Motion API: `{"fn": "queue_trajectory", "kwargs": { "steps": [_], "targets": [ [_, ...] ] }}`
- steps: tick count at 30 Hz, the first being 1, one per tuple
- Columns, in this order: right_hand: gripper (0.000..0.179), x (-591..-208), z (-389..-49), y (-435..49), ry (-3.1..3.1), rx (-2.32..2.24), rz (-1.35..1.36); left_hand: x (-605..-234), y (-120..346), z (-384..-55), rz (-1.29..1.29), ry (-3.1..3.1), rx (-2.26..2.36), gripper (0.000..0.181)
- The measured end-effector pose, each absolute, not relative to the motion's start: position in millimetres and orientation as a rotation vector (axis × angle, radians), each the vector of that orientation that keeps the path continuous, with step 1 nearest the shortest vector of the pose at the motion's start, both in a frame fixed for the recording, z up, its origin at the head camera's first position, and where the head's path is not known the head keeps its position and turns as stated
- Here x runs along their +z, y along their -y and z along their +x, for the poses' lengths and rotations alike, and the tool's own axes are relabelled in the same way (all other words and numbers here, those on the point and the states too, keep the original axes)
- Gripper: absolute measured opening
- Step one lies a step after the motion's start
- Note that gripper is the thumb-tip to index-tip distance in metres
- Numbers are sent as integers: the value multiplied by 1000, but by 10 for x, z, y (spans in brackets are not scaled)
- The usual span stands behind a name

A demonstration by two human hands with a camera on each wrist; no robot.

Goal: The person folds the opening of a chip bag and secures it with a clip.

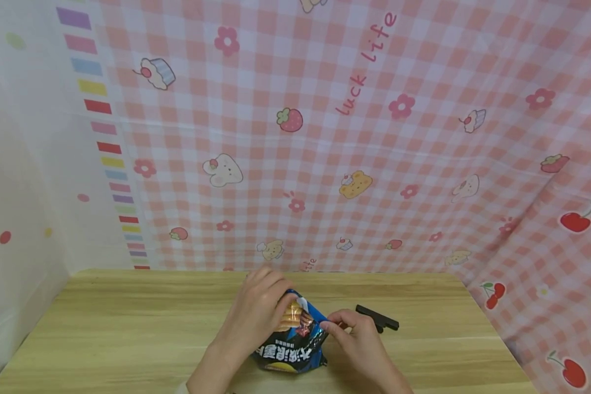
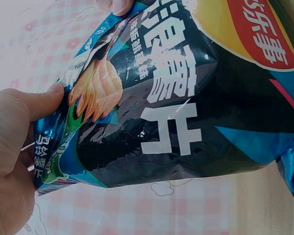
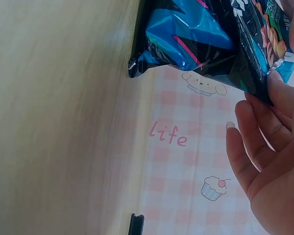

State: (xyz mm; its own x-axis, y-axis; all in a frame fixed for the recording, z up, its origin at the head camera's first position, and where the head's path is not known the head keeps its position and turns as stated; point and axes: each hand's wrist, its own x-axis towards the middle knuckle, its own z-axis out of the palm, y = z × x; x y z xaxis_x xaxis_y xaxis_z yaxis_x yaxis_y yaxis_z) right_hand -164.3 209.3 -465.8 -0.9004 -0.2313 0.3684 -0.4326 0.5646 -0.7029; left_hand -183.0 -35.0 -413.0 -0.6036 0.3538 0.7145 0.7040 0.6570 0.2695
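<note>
A black and blue bag of potato chips (image 1: 290, 351) stands on the table, its printed front towards me and its top edge raised. My left hand (image 1: 256, 309) grips the top at the left, thumb on the front. In the left wrist view the left thumb presses the printed foil of the chip bag (image 2: 122, 152); the other fingers are mostly hidden behind it. Thumb and forefinger of my right hand (image 1: 357, 342) pinch the top right corner. In the right wrist view its remaining fingers lie loosely bent below that corner. No opening in the bag can be seen.
A slim black bar-shaped object (image 1: 378, 318) lies on the wooden table (image 1: 143, 328), just beyond the right hand. Pink checked cloth (image 1: 256, 142) hangs behind the table's back edge, with further cloth at both sides.
</note>
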Motion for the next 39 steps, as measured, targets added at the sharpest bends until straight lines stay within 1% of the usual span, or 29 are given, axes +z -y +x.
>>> {"fn": "queue_trajectory", "kwargs": {
  "steps": [10, 27, 33, 39],
  "targets": [
    [7, -4632, -1631, -2088, 2601, 1247, 522, -4147, 331, -1841, -829, 2207, -711, 12],
    [4, -4596, -1633, -2089, 2592, 1219, 551, -4140, 338, -1839, -821, 2212, -739, 11],
    [14, -4577, -1646, -2162, 2557, 1142, 556, -4139, 340, -1832, -815, 2216, -738, 11],
    [15, -4525, -1687, -2335, 2594, 988, 524, -4133, 338, -1826, -812, 2219, -748, 11]
  ]
}}
